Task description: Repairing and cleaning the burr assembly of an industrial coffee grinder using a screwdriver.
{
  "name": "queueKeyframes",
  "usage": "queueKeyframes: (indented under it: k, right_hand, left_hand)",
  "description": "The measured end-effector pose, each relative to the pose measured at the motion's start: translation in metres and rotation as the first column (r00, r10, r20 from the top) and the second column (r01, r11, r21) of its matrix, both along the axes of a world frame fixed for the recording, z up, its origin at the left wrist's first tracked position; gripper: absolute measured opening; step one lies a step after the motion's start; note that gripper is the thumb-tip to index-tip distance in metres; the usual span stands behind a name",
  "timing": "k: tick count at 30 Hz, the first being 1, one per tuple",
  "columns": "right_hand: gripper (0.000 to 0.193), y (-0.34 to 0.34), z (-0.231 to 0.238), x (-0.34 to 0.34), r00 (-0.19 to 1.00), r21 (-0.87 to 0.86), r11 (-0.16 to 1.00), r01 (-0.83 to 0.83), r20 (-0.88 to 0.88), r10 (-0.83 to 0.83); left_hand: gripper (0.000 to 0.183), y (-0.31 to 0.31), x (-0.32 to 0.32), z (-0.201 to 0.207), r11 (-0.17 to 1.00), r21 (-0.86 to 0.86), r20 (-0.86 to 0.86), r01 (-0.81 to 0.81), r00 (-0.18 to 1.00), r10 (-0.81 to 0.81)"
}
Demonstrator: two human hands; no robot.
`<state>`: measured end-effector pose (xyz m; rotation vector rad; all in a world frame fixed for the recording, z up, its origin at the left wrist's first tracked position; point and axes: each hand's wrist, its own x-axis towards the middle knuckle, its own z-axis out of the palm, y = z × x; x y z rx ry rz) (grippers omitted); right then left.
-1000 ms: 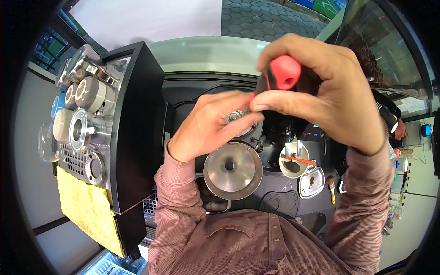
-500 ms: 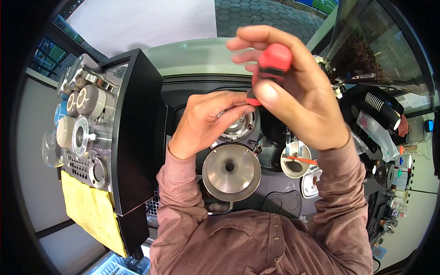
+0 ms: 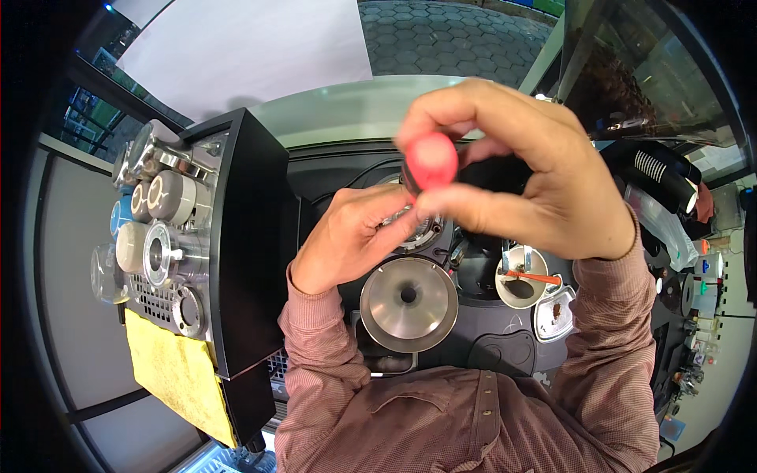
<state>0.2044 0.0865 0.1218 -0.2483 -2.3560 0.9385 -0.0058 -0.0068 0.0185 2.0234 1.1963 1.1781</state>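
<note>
My right hand point(image 3: 536, 169) is curled round the red and black handle of a screwdriver point(image 3: 432, 158), its round red end toward me. My left hand point(image 3: 351, 236) pinches with thumb and forefinger at the lower end of the same screwdriver; its shaft and tip are hidden behind the fingers. Right under both hands lies a round metal ring point(image 3: 426, 232) with a ridged inside, like an opened coffee grinder, partly covered by my left hand. Nearer to me sits a wide metal funnel-shaped hopper point(image 3: 408, 303) with a dark hole in its middle.
On the right stand a white bowl point(image 3: 516, 293) with an orange-handled tool point(image 3: 536, 277) and a small white tray point(image 3: 546, 325) with brown bits. A tall black machine point(image 3: 252, 252) on the left carries jars, cups and a yellow cloth point(image 3: 177, 374). Stacked black cups point(image 3: 658, 175) lie far right.
The screwdriver's red end has swung down and left, and my right hand has turned round it, fingers curling more. My left hand still pinches below it. The whole view has shifted slightly.
</note>
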Motion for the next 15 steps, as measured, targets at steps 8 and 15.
queueKeyframes:
  k: [8,15]
  right_hand:
    - [0.038,-0.010,-0.020,-0.016,0.980,-0.311,0.946,-0.095,-0.196,0.034]
    - [0.057,-0.007,-0.012,-0.005,0.997,-0.025,1.000,0.003,-0.072,-0.005]
  left_hand:
    - [0.031,-0.001,0.004,-0.008,1.000,0.008,0.062,-0.023,0.998,0.022]
    - [0.026,0.003,0.004,-0.004,0.990,0.060,-0.060,-0.126,0.990,0.130]
